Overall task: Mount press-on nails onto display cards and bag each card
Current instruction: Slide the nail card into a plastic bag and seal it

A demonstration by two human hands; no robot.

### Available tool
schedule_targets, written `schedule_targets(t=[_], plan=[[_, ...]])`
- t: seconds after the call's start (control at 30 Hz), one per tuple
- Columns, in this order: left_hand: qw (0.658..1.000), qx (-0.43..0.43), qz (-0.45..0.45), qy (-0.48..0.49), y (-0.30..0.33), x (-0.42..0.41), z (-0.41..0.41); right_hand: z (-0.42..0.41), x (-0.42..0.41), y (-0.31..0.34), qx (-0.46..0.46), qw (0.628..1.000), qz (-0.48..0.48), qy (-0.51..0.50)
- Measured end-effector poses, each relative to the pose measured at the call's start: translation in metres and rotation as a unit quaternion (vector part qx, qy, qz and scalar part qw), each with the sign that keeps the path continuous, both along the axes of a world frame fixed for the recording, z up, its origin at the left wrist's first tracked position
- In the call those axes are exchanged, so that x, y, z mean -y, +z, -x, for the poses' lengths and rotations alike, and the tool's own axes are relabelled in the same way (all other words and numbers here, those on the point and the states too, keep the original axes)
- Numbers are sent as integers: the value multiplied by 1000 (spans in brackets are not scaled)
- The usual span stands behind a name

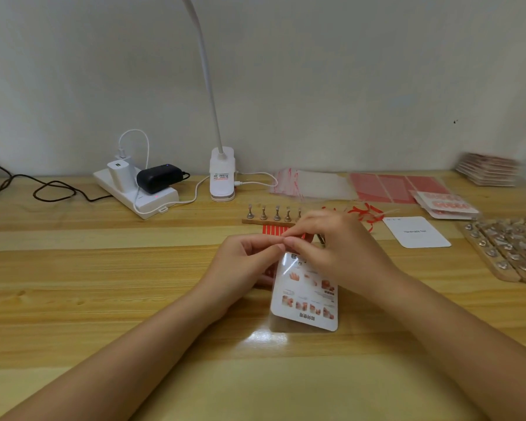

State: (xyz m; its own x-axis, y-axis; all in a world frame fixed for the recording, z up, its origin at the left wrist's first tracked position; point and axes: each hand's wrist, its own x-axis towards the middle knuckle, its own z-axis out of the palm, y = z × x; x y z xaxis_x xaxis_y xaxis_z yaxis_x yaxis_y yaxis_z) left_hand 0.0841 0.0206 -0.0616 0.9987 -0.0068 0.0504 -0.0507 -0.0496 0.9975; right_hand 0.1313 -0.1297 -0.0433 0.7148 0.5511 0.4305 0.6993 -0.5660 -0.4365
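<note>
Bagging looks under way: a printed card inside a clear bag lies on the table, long axis running near to far, mouth pointing away. Left hand and right hand pinch together at that far end, probably on its flap; sealing it seems next. Beyond stands a nail holder rack.

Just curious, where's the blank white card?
The white card lies flat on the table's right side, just beyond the right hand, between red strips and wooden nail stands.
</note>
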Motion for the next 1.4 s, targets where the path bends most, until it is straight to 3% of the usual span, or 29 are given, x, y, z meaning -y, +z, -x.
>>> schedule_targets(t=[0.3,0.57,0.63,0.8,0.93,1.0,1.1,1.23,1.4], plan=[[998,32,-55,0,-2,1,4,-1,0,0,-124,986,-113,-11],[997,22,-68,29,-4,3,-1,-4,-3,-6,-49,990,-113,-70],[998,11,-42,34,-4,1,0,-11,5,-4,-47,982,-153,-102],[997,-4,17,71,-5,-4,-2,-40,45,8,-95,950,-231,-190],[994,-8,63,89,-5,-5,-5,-58,71,15,-177,859,-409,-251],[993,-9,76,92,-5,-5,-6,-62,82,17,-177,833,-454,-263],[993,-6,77,87,-6,-6,-6,-68,86,17,-145,850,-437,-257],[993,-1,75,85,-7,-6,-7,-80,76,20,-86,900,-357,-235],[994,4,67,80,-9,-6,-7,-95,59,11,-33,977,-76,-194]])
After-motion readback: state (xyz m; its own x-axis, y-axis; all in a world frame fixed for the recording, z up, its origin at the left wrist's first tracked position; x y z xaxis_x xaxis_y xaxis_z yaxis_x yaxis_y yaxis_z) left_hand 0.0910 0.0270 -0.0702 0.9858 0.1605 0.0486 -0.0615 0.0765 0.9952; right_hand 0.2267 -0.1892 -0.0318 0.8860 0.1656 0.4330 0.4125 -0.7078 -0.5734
